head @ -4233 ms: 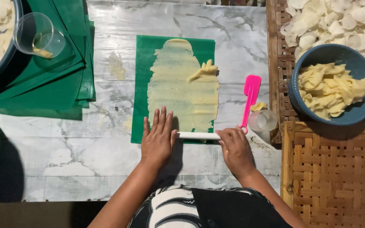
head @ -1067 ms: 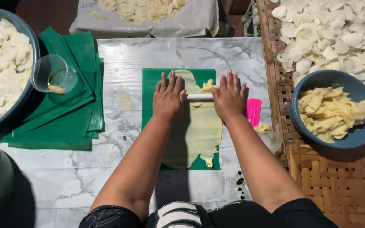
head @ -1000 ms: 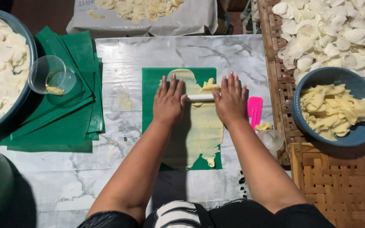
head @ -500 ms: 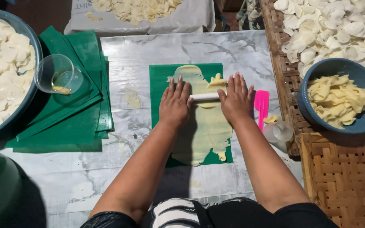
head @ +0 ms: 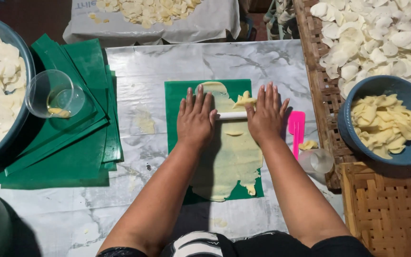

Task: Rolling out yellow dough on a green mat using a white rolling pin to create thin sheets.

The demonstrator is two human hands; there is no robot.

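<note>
White rolling pin (head: 231, 115), one, lay under two flat, unclenched palms: left hand (head: 195, 121), right hand (head: 264, 116). Beneath them, one dough sheet (head: 231, 162) covered one green mat (head: 177, 102). One pink spatula (head: 296, 131) lay just right of the right hand.

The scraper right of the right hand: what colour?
Bright pink scraper, lying on the marble; head view.
</note>
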